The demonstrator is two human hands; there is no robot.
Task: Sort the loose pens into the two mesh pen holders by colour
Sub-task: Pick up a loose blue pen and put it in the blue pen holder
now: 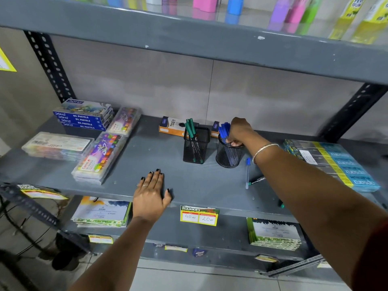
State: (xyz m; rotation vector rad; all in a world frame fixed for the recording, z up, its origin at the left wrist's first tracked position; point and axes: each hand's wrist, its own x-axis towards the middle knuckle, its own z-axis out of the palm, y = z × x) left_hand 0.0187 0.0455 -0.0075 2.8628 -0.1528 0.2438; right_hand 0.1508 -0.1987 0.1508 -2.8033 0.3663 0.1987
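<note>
Two black mesh pen holders stand on the grey shelf (147, 160). The square holder (195, 147) holds green pens (190, 128). The round holder (228, 155) holds blue pens (224, 129). My right hand (239, 131) is over the round holder's rim, fingers curled down among the blue pens; whether it grips one is hidden. My left hand (151, 194) lies flat and open on the shelf's front edge. A loose blue-capped pen (247, 172) and a loose green pen (256, 180) lie right of the round holder, under my right forearm.
Oil pastel boxes (84, 117) and crayon cases (100, 156) fill the shelf's left side. Orange pen boxes (171, 127) sit behind the holders. Blue packs (336, 162) lie at the right. An upper shelf (189, 38) hangs overhead. A price tag (199, 215) is on the front edge.
</note>
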